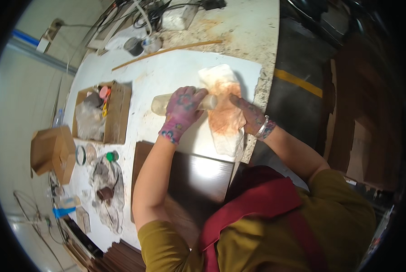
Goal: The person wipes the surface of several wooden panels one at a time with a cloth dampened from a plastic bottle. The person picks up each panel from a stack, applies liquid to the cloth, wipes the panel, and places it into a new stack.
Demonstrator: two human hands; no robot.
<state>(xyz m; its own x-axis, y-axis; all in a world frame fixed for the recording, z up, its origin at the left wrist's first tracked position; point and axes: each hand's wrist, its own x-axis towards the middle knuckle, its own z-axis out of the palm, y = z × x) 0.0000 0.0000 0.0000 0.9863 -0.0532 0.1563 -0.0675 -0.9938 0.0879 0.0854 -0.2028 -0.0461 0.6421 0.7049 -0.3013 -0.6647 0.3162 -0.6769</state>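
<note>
My left hand (183, 109), in a purple flowered glove, is closed around a pale see-through plastic bottle (159, 105). The bottle lies tilted on its side, its whitish neck end pointing right over a folded white cloth (225, 122). Reddish-brown stains cover the middle of the cloth. At the cloth's right edge is my right hand (252, 119), in a similar stained glove, its thumb on top and its other fingers mostly hidden. It grips the cloth by that edge. A dark brown glossy board (203, 174) lies just below the cloth, close to my body.
Left of the bottle stands a cardboard box (119, 113) holding bags and small containers. A smaller open carton (53, 152) and a dirty rag (108, 217) lie nearer the wall. Behind are a thin wooden stick (166, 51), cups (133, 46) and cables. The table's edge (268, 77) runs along the right.
</note>
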